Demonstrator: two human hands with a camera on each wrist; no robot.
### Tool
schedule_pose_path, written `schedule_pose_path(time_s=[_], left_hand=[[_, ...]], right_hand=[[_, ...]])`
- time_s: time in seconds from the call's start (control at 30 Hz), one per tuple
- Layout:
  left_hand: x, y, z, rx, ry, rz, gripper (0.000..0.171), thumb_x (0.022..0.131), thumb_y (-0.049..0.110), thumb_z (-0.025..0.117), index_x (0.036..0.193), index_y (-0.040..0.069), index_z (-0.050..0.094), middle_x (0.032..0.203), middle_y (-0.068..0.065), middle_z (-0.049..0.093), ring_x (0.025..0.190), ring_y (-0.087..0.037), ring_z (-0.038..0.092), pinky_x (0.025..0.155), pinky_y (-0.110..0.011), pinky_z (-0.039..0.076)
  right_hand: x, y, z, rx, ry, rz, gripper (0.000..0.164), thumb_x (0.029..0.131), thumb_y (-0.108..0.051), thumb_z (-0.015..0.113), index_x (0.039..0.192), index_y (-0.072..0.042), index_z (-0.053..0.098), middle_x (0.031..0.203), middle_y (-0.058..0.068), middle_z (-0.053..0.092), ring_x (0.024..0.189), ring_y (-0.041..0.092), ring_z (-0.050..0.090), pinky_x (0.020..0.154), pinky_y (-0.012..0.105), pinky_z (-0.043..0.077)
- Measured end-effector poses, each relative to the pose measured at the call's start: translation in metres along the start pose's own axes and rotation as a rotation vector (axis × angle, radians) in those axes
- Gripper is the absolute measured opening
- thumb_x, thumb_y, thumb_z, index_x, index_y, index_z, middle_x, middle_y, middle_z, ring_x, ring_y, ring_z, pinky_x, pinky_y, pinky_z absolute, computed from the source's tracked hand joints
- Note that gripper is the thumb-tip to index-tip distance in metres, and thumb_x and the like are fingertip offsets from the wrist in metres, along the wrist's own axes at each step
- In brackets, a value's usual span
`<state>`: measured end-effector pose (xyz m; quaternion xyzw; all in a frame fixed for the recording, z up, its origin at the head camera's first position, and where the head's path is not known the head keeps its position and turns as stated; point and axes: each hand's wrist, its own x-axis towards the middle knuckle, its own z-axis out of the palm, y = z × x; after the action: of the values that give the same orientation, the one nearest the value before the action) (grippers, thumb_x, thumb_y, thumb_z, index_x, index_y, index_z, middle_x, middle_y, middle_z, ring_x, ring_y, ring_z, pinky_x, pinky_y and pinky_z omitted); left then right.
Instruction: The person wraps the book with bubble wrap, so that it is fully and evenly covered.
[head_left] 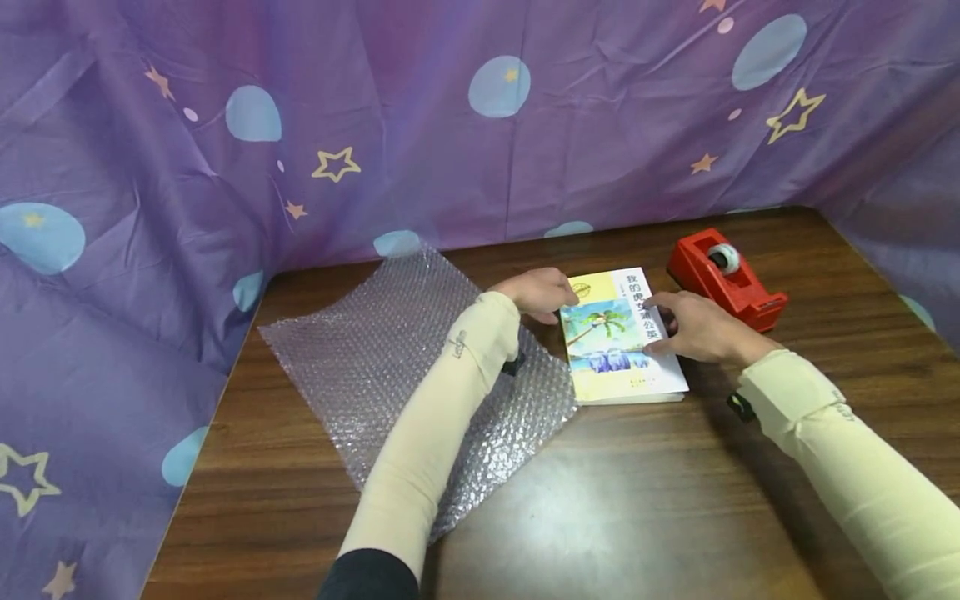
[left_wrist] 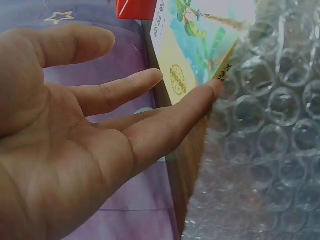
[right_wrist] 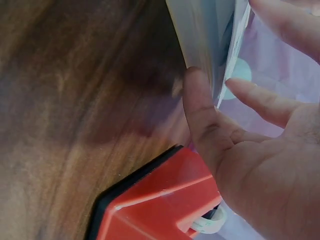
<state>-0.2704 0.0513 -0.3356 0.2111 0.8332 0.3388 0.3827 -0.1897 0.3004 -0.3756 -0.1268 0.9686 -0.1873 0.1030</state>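
A paperback book (head_left: 611,379) with a palm tree on its cover lies on the wooden table. At its left edge is my left hand (head_left: 536,293), its fingers extended; in the left wrist view one fingertip (left_wrist: 216,89) reaches the spine, beside bubble wrap. My right hand (head_left: 701,327) is at the book's right edge, with fingertips over the cover's border. From the right wrist view, one finger (right_wrist: 198,92) lies along the page edges while the others are spread. A sheet of bubble wrap (head_left: 360,358) lies flat under the left forearm, its right corner beside the book.
A red tape dispenser (head_left: 731,287) with a roll of tape stands behind and to the right of the book, close to the right hand. Purple curtain (head_left: 420,108) with stars and dots hangs along the table's back and left sides.
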Motion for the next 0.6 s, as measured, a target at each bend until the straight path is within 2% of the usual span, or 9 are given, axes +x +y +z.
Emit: schedule_pose_path(time_s=[0.33, 0.47, 0.6], left_hand=[[0.0042, -0.0052, 0.0078, -0.068, -0.002, 0.004, 0.048, 0.105, 0.02, 0.048, 0.149, -0.001, 0.042, 0.157, -0.014, 0.042, 0.144, -0.029, 0.045, 0.109, -0.037, 0.051], [0.0051, -0.0043, 0.0094, -0.055, -0.007, -0.013, 0.054, 0.106, 0.023, 0.047, 0.153, 0.001, 0.034, 0.16, -0.014, 0.038, 0.145, -0.029, 0.044, 0.11, -0.038, 0.051], [0.0081, -0.0031, 0.0097, -0.024, -0.028, -0.01, 0.052, 0.106, 0.025, 0.047, 0.152, 0.002, 0.038, 0.16, -0.012, 0.038, 0.145, -0.028, 0.043, 0.109, -0.037, 0.051]], right_hand=[[-0.0032, -0.0011, 0.0064, 0.066, 0.0, 0.029, 0.075, 0.078, -0.03, 0.085, 0.133, 0.009, 0.051, 0.107, 0.022, 0.065, 0.09, 0.028, 0.059, 0.081, 0.048, 0.052], [-0.0027, -0.0011, 0.0073, 0.063, -0.006, 0.038, 0.075, 0.079, -0.03, 0.085, 0.133, 0.009, 0.051, 0.107, 0.021, 0.065, 0.09, 0.027, 0.059, 0.08, 0.046, 0.052], [-0.0023, -0.0005, 0.0074, 0.065, -0.003, 0.044, 0.075, 0.079, -0.03, 0.085, 0.134, 0.009, 0.051, 0.108, 0.023, 0.065, 0.09, 0.029, 0.059, 0.081, 0.047, 0.052]])
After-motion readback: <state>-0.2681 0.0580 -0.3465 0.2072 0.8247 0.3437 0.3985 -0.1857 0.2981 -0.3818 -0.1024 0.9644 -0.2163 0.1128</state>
